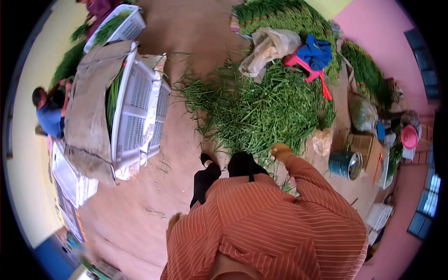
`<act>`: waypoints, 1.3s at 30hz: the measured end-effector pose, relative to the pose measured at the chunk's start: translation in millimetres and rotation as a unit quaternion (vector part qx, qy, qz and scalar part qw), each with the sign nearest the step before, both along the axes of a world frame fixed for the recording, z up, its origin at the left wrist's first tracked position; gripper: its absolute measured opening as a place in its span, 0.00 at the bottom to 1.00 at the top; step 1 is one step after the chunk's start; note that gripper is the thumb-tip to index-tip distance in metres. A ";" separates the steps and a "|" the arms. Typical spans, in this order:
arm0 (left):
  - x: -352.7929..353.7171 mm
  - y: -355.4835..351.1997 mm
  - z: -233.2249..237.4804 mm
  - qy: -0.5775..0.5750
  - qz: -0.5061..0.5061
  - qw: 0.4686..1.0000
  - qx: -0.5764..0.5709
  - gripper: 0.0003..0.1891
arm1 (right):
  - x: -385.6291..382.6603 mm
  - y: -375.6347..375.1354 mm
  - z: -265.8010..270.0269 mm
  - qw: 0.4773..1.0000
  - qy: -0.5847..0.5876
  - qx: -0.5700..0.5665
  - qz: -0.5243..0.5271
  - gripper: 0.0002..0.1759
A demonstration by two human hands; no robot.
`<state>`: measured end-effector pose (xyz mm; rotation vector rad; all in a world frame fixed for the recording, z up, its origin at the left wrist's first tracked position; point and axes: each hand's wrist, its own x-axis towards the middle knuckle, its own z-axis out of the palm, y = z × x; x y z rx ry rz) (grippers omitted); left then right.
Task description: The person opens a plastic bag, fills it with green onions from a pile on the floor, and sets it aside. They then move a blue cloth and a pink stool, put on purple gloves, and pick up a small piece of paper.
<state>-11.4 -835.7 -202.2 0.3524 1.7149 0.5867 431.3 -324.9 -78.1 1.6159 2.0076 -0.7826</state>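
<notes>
My right hand (281, 152) hangs at the near edge of a loose heap of cut green stalks (275, 109) on the floor. Its fingers look curled in, with a small pale spot beside them; what they hold, if anything, is too small to make out. Low at my left side, only a little of my left hand (174, 221) shows past the striped sleeve, its fingers hidden. On the heap's far side stand a pink stool (303, 65) with a blue cloth (315, 52) on it and a crumpled pale sack (270, 46).
White crates (135, 114) under a grey-brown cloth (91, 107) stand at left, where a person in blue (49, 114) sits. Bundled greens (289, 18) lie at the back. Right are a teal bucket (343, 164), a cardboard box (366, 149) and a pink basin (409, 136).
</notes>
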 end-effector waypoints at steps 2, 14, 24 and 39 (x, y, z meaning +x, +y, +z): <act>-60.8 96.3 46.6 -0.243 0.346 0.900 -0.103 0.18 | 17.5 -19.5 -7.5 0.998 0.003 0.003 -0.070 0.16; -101.4 609.1 206.7 -0.023 0.001 0.998 0.063 0.21 | -12.1 57.8 -26.6 0.939 -0.042 -0.186 -0.288 0.16; -93.0 844.8 131.9 -0.117 -0.157 0.980 -0.033 0.25 | 0.9 344.9 -69.5 0.935 0.077 -0.001 -0.346 0.21; 18.0 1229.2 109.8 -0.001 -0.480 0.871 -0.102 0.21 | -24.0 681.0 -103.1 0.918 -0.055 0.185 -0.348 0.16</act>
